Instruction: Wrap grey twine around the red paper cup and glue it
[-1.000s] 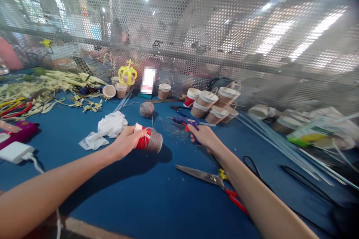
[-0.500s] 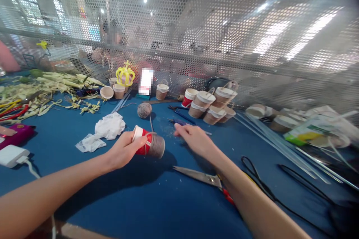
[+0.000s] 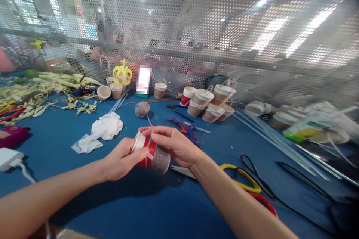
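Observation:
My left hand (image 3: pixel 122 158) grips a red paper cup (image 3: pixel 153 155) that lies on its side above the blue table, its lower half wound with grey-brown twine. Over the top of the cup my right hand (image 3: pixel 174 143) pinches the twine strand (image 3: pixel 150 122) that runs back to a twine ball (image 3: pixel 142 108). The blue glue gun (image 3: pixel 185 126) lies on the table just behind my right hand.
Scissors with red and yellow handles (image 3: pixel 244 185) lie under my right forearm. Several twine-wrapped cups (image 3: pixel 210 102) stand by the perforated metal screen (image 3: pixel 196 37). White crumpled tissue (image 3: pixel 105 127), straw strips (image 3: pixel 42 89), a yellow crown (image 3: pixel 122 74), clear glue sticks (image 3: pixel 280 145) and black cables (image 3: pixel 294 179) lie around.
My right hand let go of the glue gun and came left onto the cup, taking the twine. The left hand kept the cup and lifted it slightly toward me.

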The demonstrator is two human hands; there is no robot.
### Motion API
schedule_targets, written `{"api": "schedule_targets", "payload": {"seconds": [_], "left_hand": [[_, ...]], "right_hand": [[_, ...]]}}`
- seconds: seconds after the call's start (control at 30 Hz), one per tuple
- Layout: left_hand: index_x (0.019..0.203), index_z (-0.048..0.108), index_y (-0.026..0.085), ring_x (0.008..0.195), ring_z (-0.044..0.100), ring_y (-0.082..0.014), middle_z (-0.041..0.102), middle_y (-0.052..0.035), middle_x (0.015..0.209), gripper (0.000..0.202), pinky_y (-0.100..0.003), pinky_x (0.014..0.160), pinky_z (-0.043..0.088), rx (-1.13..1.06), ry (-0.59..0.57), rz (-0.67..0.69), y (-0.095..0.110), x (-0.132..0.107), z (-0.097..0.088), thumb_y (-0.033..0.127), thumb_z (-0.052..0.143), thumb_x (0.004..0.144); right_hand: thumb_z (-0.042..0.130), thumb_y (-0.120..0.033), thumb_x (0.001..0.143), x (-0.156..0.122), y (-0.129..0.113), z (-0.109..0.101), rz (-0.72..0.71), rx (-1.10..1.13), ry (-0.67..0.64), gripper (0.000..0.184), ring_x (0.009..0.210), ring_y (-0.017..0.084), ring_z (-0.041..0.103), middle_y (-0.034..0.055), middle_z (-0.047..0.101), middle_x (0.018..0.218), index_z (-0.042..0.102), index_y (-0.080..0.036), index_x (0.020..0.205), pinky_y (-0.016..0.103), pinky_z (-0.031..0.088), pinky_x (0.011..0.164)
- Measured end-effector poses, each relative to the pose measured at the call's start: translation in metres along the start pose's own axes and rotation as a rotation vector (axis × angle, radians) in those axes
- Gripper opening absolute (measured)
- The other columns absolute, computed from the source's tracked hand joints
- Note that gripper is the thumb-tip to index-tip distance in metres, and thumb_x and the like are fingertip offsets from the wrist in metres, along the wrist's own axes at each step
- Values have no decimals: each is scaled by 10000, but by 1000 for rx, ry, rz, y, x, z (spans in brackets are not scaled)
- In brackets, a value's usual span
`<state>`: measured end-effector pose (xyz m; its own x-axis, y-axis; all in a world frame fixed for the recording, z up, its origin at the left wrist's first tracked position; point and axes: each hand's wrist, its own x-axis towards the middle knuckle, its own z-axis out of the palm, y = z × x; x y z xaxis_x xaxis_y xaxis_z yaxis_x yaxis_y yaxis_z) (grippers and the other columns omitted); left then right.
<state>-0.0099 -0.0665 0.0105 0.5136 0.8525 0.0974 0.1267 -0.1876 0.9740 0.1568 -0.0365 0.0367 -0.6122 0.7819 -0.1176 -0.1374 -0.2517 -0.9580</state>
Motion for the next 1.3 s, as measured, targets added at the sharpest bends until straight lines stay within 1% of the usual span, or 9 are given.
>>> {"api": "schedule_targets", "payload": {"seconds": [0.07,0.13,0.27,0.4,0.5,0.63,0.73,0.87,1.3], "left_hand": [[583,386,149,539,257,-77,337,38,578,277,-212,490,234,-22,5,-33,2,1,1,338,389,786],[584,391,150,537,265,-75,349,40,578,268,-206,488,234,-45,13,-78,3,3,2,338,407,775],[621,446,145,493,284,-63,371,51,547,276,-193,459,229,-150,63,-205,2,6,2,396,468,734],[637,491,145,459,321,-57,421,59,522,198,-185,449,244,-264,142,-294,-1,10,0,337,507,684],[625,508,148,442,335,-57,436,65,502,159,-185,446,254,-274,154,-332,-1,11,0,303,516,663],[634,531,149,452,365,-63,465,61,517,159,-186,453,265,-248,165,-369,-1,10,0,304,514,668],[627,521,144,464,366,-62,463,57,525,173,-184,453,258,-237,155,-371,-3,10,0,309,517,679],[642,515,137,474,360,-61,454,52,531,191,-183,465,260,-253,93,-343,-4,9,1,317,508,703],[649,508,129,520,365,-68,465,28,589,243,-190,501,291,-181,29,-250,-1,4,1,353,481,738]], "right_hand": [[674,-254,653,-2,-2,1,-43,-39,-5,112,917,140,538,37,553,1081,667,-165,720,252,414,781],[652,-237,676,-4,-4,1,-84,-118,12,80,935,137,521,35,548,1051,656,-158,678,253,405,788],[612,-230,710,-10,-10,1,-192,-305,98,89,849,109,521,17,552,935,628,-157,660,250,400,774],[573,-237,731,-15,-15,3,-280,-471,162,94,793,115,515,8,563,813,600,-167,674,251,410,737],[562,-252,735,-15,-16,4,-295,-551,195,95,779,126,519,7,571,762,590,-170,696,256,411,727],[558,-270,738,-13,-15,3,-271,-609,254,117,723,122,527,10,590,745,581,-161,701,261,416,710],[554,-277,742,-11,-12,0,-274,-667,290,129,698,118,524,8,593,735,579,-159,698,260,412,696],[546,-280,746,-8,-8,-4,-272,-721,307,137,656,108,504,-2,577,702,571,-157,692,246,405,652],[531,-276,743,-8,-3,-2,-180,-746,324,151,610,97,473,-12,553,658,560,-148,670,229,381,594]]}}
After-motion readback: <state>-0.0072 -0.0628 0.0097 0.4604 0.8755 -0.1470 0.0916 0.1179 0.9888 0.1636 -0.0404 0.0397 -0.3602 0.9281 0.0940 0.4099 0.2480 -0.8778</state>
